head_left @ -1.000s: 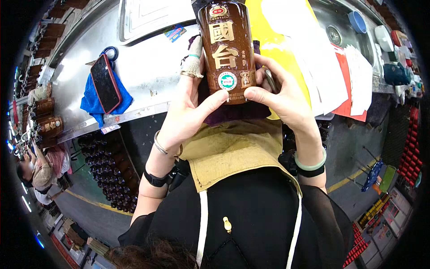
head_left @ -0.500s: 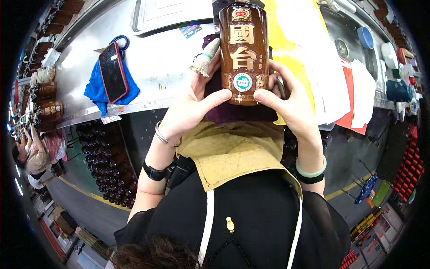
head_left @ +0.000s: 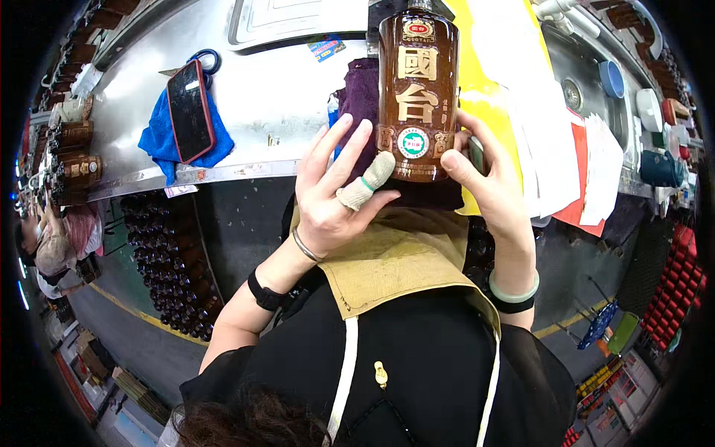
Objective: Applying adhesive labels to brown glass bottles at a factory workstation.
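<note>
A brown glossy bottle with raised gold characters, a red emblem and a round green-and-white sticker lies in front of me, its neck pointing away. My right hand grips its lower right side, thumb at the edge and fingers partly hidden behind. A small greenish-grey object shows inside that hand; its kind is unclear. My left hand is open, with the fingers spread. Its index finger wears a pale knitted finger cover with a green band, and that tip touches the bottle beside the sticker. Dark purple cloth lies beside the bottle.
On the metal bench lie a phone, a blue cloth and blue-handled scissors. White papers and a yellow sheet sit at right. Rows of dark bottles stand below left. Another person is at far left.
My left hand has let go of the bottle's left side, spread its fingers and brought the covered fingertip to the bottle's front. The bottle has shifted slightly right in view.
</note>
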`<act>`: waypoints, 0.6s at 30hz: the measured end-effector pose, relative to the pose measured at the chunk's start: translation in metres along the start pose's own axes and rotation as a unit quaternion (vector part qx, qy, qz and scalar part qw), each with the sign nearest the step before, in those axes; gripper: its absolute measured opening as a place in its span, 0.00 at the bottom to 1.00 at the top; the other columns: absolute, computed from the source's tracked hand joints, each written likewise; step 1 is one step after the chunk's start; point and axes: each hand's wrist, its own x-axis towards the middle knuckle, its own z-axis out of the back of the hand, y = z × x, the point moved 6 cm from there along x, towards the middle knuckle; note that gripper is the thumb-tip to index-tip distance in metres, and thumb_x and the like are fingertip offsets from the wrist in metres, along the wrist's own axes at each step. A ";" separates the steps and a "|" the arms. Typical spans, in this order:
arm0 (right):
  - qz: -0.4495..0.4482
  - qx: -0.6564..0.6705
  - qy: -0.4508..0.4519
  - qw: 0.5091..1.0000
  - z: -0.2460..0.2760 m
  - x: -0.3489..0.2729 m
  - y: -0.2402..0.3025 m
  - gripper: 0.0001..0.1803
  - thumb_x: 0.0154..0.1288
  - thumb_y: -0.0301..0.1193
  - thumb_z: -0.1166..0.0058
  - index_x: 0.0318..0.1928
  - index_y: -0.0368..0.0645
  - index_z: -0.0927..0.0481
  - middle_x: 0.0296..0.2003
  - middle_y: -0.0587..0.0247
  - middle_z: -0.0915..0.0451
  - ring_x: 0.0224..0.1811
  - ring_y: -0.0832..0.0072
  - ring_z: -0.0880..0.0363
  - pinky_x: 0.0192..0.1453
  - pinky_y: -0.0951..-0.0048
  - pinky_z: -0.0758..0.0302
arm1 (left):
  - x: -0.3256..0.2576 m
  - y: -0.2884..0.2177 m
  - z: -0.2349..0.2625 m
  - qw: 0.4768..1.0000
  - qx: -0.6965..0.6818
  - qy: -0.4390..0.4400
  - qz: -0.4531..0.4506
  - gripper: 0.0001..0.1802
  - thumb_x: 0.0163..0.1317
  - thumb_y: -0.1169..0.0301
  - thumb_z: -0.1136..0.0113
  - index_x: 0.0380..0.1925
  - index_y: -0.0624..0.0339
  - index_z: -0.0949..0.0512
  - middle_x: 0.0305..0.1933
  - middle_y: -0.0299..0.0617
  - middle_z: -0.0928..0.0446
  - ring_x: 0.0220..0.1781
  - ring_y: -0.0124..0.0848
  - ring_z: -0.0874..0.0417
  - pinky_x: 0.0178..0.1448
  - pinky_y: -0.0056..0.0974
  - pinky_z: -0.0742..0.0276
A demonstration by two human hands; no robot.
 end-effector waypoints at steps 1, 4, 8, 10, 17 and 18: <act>-0.009 0.016 0.002 1.000 -0.001 0.000 0.001 0.36 0.72 0.36 0.29 0.72 0.33 0.28 0.36 0.78 0.29 0.37 0.89 0.33 0.44 0.85 0.34 | -0.001 -0.001 0.002 1.000 0.021 0.002 0.005 0.32 0.47 0.66 0.16 0.56 0.55 0.12 0.74 0.58 0.25 0.77 0.61 0.28 0.77 0.58 0.29; -0.044 0.067 -0.022 0.997 -0.002 -0.002 0.001 0.31 0.78 0.37 0.36 0.72 0.32 0.28 0.42 0.72 0.22 0.46 0.86 0.27 0.55 0.82 0.29 | 0.002 -0.010 0.001 0.998 0.051 -0.007 -0.025 0.31 0.48 0.63 0.16 0.56 0.50 0.11 0.74 0.55 0.25 0.77 0.58 0.30 0.77 0.57 0.29; -0.020 0.060 -0.011 0.998 -0.003 -0.002 0.002 0.30 0.83 0.42 0.44 0.72 0.32 0.28 0.54 0.63 0.19 0.55 0.81 0.26 0.65 0.75 0.31 | 0.019 -0.021 -0.003 0.995 0.075 -0.019 -0.054 0.27 0.50 0.60 0.17 0.54 0.38 0.10 0.73 0.50 0.23 0.75 0.55 0.29 0.76 0.56 0.28; -0.013 0.046 -0.008 0.999 -0.001 -0.002 -0.001 0.31 0.85 0.43 0.47 0.74 0.33 0.30 0.46 0.72 0.21 0.44 0.87 0.32 0.50 0.80 0.36 | 0.024 -0.026 -0.007 0.992 0.087 -0.012 -0.089 0.26 0.49 0.60 0.18 0.52 0.35 0.09 0.71 0.48 0.20 0.75 0.53 0.29 0.75 0.54 0.27; -0.018 0.069 -0.014 0.997 0.000 -0.005 0.001 0.28 0.82 0.40 0.43 0.72 0.33 0.27 0.48 0.69 0.20 0.50 0.83 0.27 0.60 0.78 0.30 | 0.026 -0.011 -0.002 0.992 -0.085 -0.089 -0.014 0.25 0.50 0.80 0.19 0.52 0.69 0.12 0.61 0.57 0.15 0.62 0.51 0.13 0.67 0.46 0.17; -0.019 0.065 -0.017 0.998 0.000 -0.007 0.002 0.28 0.81 0.39 0.41 0.71 0.33 0.26 0.48 0.68 0.20 0.52 0.83 0.25 0.62 0.78 0.29 | 0.024 -0.010 -0.003 0.991 -0.091 -0.094 -0.006 0.24 0.52 0.80 0.19 0.52 0.69 0.12 0.60 0.57 0.15 0.63 0.51 0.13 0.68 0.47 0.17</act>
